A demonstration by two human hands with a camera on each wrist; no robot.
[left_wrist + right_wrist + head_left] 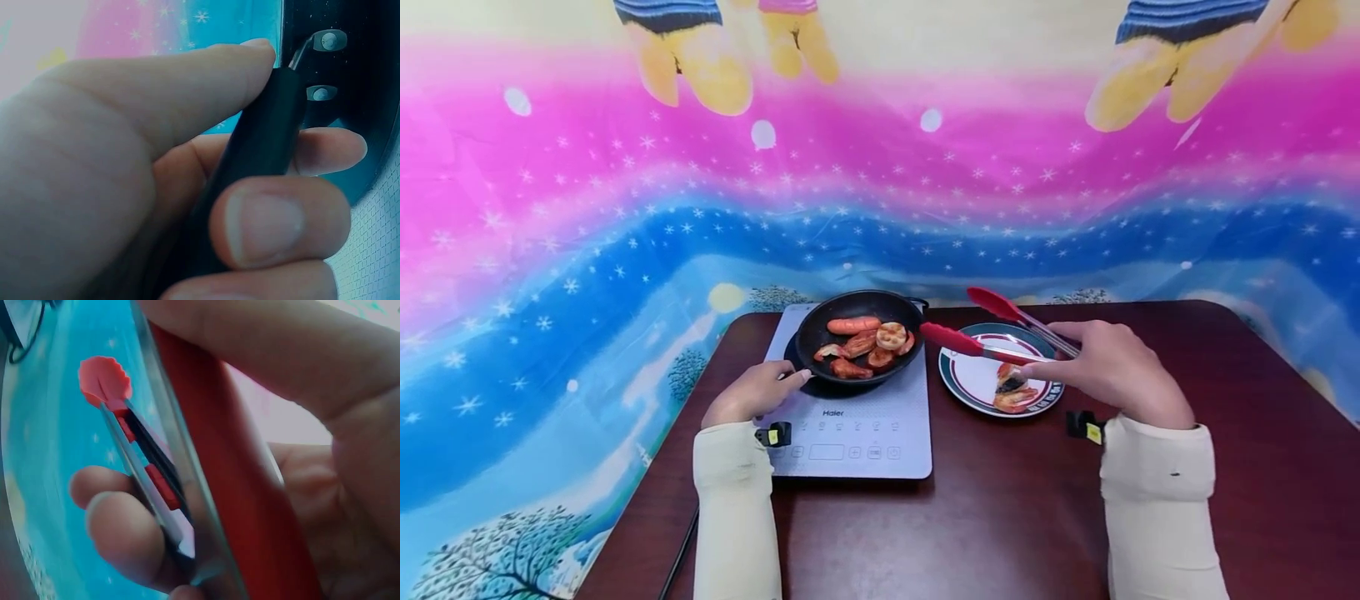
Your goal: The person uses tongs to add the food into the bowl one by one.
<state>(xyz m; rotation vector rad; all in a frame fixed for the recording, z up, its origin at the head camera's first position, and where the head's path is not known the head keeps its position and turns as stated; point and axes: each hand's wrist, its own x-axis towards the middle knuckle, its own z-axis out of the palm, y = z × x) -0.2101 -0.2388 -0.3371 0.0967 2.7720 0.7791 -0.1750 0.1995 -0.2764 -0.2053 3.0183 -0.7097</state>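
Note:
My left hand [751, 395] grips the black handle [265, 134] of a frying pan [808, 333], its fingers wrapped round it in the left wrist view. Inside the pan lie a scored sausage [853, 325], a round browned slice [891, 336] and several reddish-brown cooked pieces. My right hand [1123, 371] holds red-tipped metal tongs [953, 338] between thumb and fingers. Their arms are spread, with no food between the tips. One tip reaches close to the pan's right rim; the tongs pass over a plate [958, 392]. A shrimp [1015, 398] and a dark-topped piece [1009, 377] lie there.
Under the pan is a white Haier induction cooker [880, 417] with touch buttons. A black cord [681, 550] runs down at the left of the brown table [1000, 517]. Behind it hangs a colourful snowflake-patterned cloth [880, 183].

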